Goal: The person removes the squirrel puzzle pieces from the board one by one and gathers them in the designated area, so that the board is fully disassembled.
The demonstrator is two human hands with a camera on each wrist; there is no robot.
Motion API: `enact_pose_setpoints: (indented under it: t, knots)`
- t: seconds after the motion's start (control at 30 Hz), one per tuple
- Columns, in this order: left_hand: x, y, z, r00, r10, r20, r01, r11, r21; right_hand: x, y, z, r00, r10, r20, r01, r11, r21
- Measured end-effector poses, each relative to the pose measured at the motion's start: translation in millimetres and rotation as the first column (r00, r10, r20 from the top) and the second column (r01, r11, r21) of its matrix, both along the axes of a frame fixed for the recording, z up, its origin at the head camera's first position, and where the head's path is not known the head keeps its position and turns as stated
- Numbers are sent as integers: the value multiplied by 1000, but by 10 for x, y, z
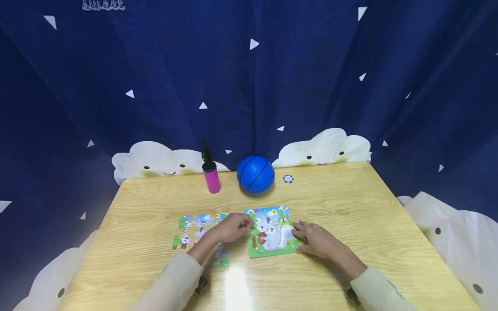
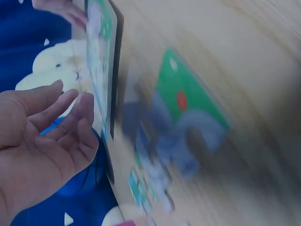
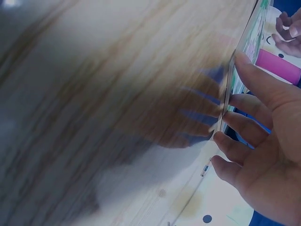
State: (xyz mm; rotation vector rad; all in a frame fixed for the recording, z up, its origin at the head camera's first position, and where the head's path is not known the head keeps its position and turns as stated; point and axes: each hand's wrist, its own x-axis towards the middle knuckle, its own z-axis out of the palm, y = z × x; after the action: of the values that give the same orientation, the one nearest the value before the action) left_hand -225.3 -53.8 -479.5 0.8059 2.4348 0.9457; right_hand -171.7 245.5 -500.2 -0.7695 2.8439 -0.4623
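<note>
A squirrel picture puzzle (image 1: 274,235) lies flat on the wooden table between both hands. The left hand (image 1: 231,228) is by its left edge; in the left wrist view the fingers (image 2: 84,110) are loosely bent, with nothing between them. Along the right edge, the right hand (image 1: 317,241) touches the board with its fingertips (image 3: 242,59), the fingers fairly straight and spread. Loose jigsaw pieces (image 1: 186,221) are laid out left of the board, partly covered by the left hand and forearm. A green and grey piece (image 2: 188,89) appears blurred in the left wrist view.
Behind the puzzle, a blue ball (image 1: 255,174) sits toward the table's back edge. A pink hand pump (image 1: 212,179) with a black top stands left of it, and a blue-and-white chip (image 1: 288,179) lies right. A dark blue curtain (image 1: 186,77) hangs behind the table (image 1: 342,198).
</note>
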Motion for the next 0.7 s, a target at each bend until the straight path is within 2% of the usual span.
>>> enact_pose_setpoints:
  t: [0.1,0.23,0.43,0.53,0.7]
  knots:
    - [21,128,-20,999,-20,41,20,1000,8,-6,3,-6,1000,4,-2,-4,1000,1]
    - [60,281,-79,998,-34,61,33,999,14,-12,6,-16,1000,7,-2,-7,1000,2]
    - [107,459,-106,998,-38,46,38,999,-8,-9,11,-25,1000,7,-3,-7,1000,-7]
    - [125,510,-102,999,-29,35,29,1000,3,-11,16,-28,1000,16,-13,-16,1000,-9]
    - [150,541,-118,995,6,96,-8,1000,14,-20,23,-25,999,23,-25,-23,1000,-6]
